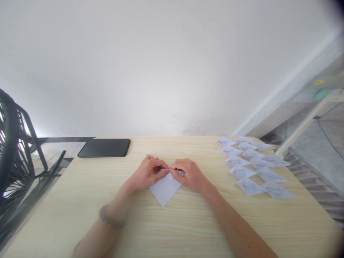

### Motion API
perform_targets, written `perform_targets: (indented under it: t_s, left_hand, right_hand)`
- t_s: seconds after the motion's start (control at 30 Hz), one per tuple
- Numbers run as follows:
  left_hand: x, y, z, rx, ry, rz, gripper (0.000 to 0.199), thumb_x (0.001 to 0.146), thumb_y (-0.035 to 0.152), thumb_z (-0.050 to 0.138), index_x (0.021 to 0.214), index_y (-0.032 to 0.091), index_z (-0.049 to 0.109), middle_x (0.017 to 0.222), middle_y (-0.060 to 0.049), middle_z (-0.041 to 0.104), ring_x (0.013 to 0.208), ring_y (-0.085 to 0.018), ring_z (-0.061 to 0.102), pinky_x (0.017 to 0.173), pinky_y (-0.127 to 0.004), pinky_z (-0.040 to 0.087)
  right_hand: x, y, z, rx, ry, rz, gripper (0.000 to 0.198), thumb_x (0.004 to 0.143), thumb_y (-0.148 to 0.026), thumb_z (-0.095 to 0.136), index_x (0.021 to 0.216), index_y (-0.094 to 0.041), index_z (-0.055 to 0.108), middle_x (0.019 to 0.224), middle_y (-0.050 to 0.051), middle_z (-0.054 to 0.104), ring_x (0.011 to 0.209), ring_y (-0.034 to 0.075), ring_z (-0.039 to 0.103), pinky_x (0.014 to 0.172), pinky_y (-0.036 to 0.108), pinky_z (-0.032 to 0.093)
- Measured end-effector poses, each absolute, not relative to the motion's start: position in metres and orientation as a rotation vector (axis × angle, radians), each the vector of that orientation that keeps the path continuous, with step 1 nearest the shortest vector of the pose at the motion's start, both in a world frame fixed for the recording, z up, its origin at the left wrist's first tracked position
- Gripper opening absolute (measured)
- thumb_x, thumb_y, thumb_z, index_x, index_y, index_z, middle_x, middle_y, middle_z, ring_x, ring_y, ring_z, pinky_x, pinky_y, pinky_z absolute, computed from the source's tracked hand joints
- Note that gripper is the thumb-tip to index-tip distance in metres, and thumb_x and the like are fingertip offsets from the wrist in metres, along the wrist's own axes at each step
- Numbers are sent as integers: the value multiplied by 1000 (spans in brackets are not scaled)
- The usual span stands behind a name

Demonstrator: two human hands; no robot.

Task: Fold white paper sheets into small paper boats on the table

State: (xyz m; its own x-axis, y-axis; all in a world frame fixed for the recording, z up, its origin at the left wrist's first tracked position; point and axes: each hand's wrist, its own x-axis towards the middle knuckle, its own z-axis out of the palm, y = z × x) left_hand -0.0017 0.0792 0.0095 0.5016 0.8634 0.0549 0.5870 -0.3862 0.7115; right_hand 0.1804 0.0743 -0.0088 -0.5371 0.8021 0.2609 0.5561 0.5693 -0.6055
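White paper: centre of the frame, lower middle; a small folded sheet (164, 193), one corner pointing down the frame.
Left hand (150, 172): thumb and fingers pinched nearly closed on the sheet's upper edge.
Right hand (190, 175): same pinch, fingertips next to the left's; a bit of paper shows beneath the fingers.
Reason for grip (my reading): two pinches side by side give fine control of one small edge; forearms low, probably for steadiness.
Folded pieces (242, 172): right of frame, pointed white shapes in loose rows, some touching; likely set aside there to leave the middle free for both hands.
Phone (104, 147): black, flat, upper left of the tabletop, out of the hands' way.
Bracelet (111, 216): dark, left wrist, blurred.
Table (172, 229): pale wood grain, its far edge near the wall (172, 64), which is plain white.
Room: dark woven chair (9, 136) at left edge; pale pole (303, 123) at right.
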Motion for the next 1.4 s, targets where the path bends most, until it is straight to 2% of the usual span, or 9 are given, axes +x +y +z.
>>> perform_targets:
  t_s: [0.13, 0.23, 0.37, 0.47, 0.6, 1.0, 1.17, 1.3, 1.4]
  left_hand:
    - [-8, 81, 11, 1993, 1120, 554, 26, 79, 37, 47, 72, 17, 63, 68, -2, 60, 73, -15, 52, 68, -25, 39]
    - [-16, 83, 11, 1811, 1051, 544, 27, 79, 36, 48, 72, 13, 61, 70, -3, 58, 67, -14, 53, 56, -22, 39]
    - [-22, 84, 12, 1666, 985, 501, 27, 79, 36, 49, 74, 12, 58, 68, -2, 56, 59, -11, 51, 49, -20, 37]
    - [-20, 84, 13, 1716, 974, 496, 27, 79, 37, 49, 74, 12, 59, 67, -1, 56, 60, -11, 51, 52, -20, 38]
    - [-15, 83, 11, 1851, 1010, 511, 27, 79, 37, 50, 74, 14, 63, 66, -1, 58, 65, -12, 52, 61, -22, 40]
    - [-27, 86, 6, 1741, 1019, 511, 29, 80, 36, 47, 72, 12, 61, 68, -3, 57, 66, -13, 50, 56, -21, 39]
    - [-25, 86, 4, 1735, 1042, 523, 27, 79, 35, 48, 77, 12, 62, 71, -3, 58, 63, -12, 51, 54, -20, 39]
    - [-21, 86, 3, 1842, 1035, 531, 25, 78, 33, 50, 76, 13, 64, 71, -3, 62, 67, -13, 53, 59, -21, 41]
    - [-21, 87, 3, 1874, 1008, 524, 25, 79, 31, 48, 77, 14, 65, 71, -3, 62, 69, -14, 53, 61, -22, 41]
  right_hand:
    - [182, 77, -9, -1055, -2277, 688, 16, 78, -18, 45, 68, -18, 58, 64, -2, 56, 60, 9, 46, 64, 23, 34]
    - [189, 80, -8, -1027, -2239, 822, 17, 76, -16, 46, 61, -16, 54, 59, -3, 50, 55, 8, 42, 56, 21, 33]
    - [195, 80, -5, -1028, -2146, 1011, 19, 76, -14, 43, 58, -16, 49, 57, -3, 46, 51, 7, 39, 49, 19, 29]
    - [190, 77, -4, -1036, -2128, 1022, 18, 79, -19, 43, 63, -16, 52, 61, -2, 50, 55, 8, 42, 51, 20, 31]
    - [183, 74, -5, -1072, -2201, 820, 17, 79, -23, 46, 66, -17, 55, 61, -3, 52, 56, 8, 41, 61, 22, 33]
    - [197, 82, -4, -1036, -2082, 1134, 17, 79, -19, 44, 65, -15, 54, 60, -3, 49, 53, 7, 40, 49, 19, 30]
    - [191, 78, -6, -1067, -2088, 1061, 17, 79, -20, 44, 67, -15, 54, 62, -2, 51, 55, 7, 42, 49, 19, 31]
    - [184, 74, -6, -1080, -2150, 924, 16, 79, -22, 47, 66, -16, 55, 63, -1, 52, 57, 8, 44, 54, 20, 32]
    - [186, 76, -5, -1049, -2135, 976, 17, 80, -22, 46, 66, -16, 54, 63, -2, 51, 57, 8, 43, 53, 20, 32]
